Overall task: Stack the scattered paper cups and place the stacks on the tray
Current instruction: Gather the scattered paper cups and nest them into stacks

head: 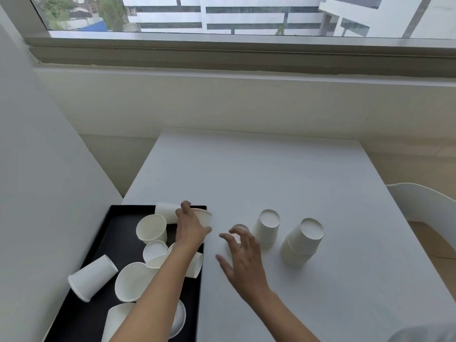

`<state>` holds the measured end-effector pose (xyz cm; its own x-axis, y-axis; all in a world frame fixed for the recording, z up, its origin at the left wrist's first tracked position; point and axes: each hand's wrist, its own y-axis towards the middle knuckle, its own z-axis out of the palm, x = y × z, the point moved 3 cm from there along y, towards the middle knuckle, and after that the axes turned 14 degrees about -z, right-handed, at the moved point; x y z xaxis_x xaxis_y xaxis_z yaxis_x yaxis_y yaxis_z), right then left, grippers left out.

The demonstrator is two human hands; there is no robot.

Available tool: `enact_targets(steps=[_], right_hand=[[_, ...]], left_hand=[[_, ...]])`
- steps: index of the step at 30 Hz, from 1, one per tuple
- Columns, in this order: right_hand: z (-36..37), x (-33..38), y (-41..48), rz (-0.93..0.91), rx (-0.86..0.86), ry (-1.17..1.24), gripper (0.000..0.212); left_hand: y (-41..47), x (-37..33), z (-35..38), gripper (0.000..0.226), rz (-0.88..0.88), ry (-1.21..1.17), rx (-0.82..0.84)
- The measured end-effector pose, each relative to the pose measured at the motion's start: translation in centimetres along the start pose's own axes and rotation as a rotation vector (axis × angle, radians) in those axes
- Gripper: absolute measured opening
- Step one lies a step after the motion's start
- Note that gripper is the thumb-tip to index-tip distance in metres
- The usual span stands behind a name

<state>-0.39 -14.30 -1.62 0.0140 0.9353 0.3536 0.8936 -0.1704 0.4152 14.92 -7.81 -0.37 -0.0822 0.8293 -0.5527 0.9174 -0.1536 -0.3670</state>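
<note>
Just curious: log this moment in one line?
left hand grips cup at tray edge | right hand open, by lone cup | table: two inverted stacks

Lighting: soft, bright daylight from the window [222,16] beyond the table's [271,169] far edge. Shadows: faint. Wide-angle bending at frame edges. Right hand [243,257] slightly motion-blurred.

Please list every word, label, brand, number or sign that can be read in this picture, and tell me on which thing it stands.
None: no text can be read anywhere in this view.
Paper cups: plain white, no print shows on any of them.
Tray: plain black, no label.
Table: plain white, no marks.
Buildings outside the window: no legible sign or number.
</note>
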Motion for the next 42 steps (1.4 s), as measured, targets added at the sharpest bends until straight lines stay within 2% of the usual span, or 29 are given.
enact_targets(steps=[3,5,7,11,14,19,26,30,34,42], right_hand=[[1.2,2.3,0.7,0.023,0.147,0.342,0.065],[2.2,3.6,1.3,0.009,0.203,0.44,0.073],[3.1,4.3,1.5,-0.025,0.26,0.432,0.07],[4.3,4.5,0.9,-0.004,0.295,0.459,0.051],[3.4,4.3,0.8,0.078,0.205,0.506,0.047],[-2.2,2.5,1.5,0.266,-0.054,0.507,0.043],[-11.7,-0.9,2.1,0.385,-0.286,0.336,0.047],[-13.6,-1.3,2.9,0.376,-0.324,0.312,0.048],[-12.2,-1.1,3.9,0.338,-0.264,0.279,0.052],[-5.0,-2.1,4.0,0.267,0.074,0.026,0.057]], left_hand=[[-0.4,-0.6,-1.0,0.078,-0.008,-0.205,-0.003],[-0.7,-1.0,-1.6,0.079,-0.009,-0.292,-0.001],[-1.1,-1.3,-2.3,0.077,0.023,-0.341,-0.001],[-2.3,-1.7,-3.9,0.063,0.111,-0.342,-0.022],[-2.9,-2.0,-5.1,0.06,0.141,-0.358,-0.052],[-3.5,-2.8,-5.9,0.062,0.196,-0.384,-0.089],[-4.9,-3.1,-2.1,0.064,0.263,-0.323,0.071],[-6.1,-2.9,1.5,0.07,0.269,-0.299,0.179],[-6.4,-2.1,4.4,0.062,0.246,-0.194,0.192],[-6.0,-0.1,5.9,0.049,0.222,-0.023,0.194]])
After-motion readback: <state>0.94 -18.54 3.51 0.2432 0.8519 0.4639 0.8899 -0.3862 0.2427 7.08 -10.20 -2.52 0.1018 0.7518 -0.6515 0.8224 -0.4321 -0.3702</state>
